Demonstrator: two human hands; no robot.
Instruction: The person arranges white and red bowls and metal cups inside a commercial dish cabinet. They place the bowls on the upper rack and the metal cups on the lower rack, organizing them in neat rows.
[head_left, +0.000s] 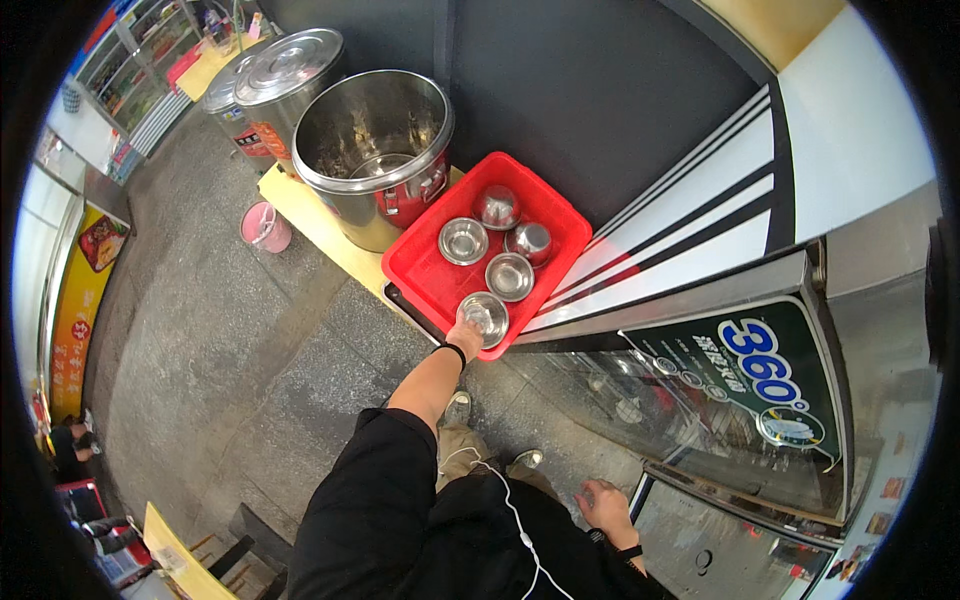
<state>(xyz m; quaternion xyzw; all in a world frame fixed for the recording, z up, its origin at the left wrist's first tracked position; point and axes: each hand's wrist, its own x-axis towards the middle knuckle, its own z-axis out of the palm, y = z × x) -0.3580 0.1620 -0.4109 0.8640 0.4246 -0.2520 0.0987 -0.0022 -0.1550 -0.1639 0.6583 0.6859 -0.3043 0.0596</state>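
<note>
My left hand (468, 336) is at the near corner of a red plastic tray (416, 279), holding a stainless steel bowl (491, 315) by its near rim. Its fingers reach inside the bowl; the thumb is hard to make out. Farther in, two more upright steel bowls (463, 241) rest on the tray floor. Beside them, two bowls (498, 206) lie upside down. Low beside my body, my right hand (606, 514) hangs with loosely bent fingers and holds nothing. It is nearest to a glass-fronted cabinet (705, 517).
An uncovered large steel pot (375, 180) stands beyond the tray on a yellow tabletop (322, 232). Lidded steel barrels (289, 67) are behind it. A pink bucket (266, 229) sits on the stone floor (225, 337). A dark wall (592, 97) borders the tray.
</note>
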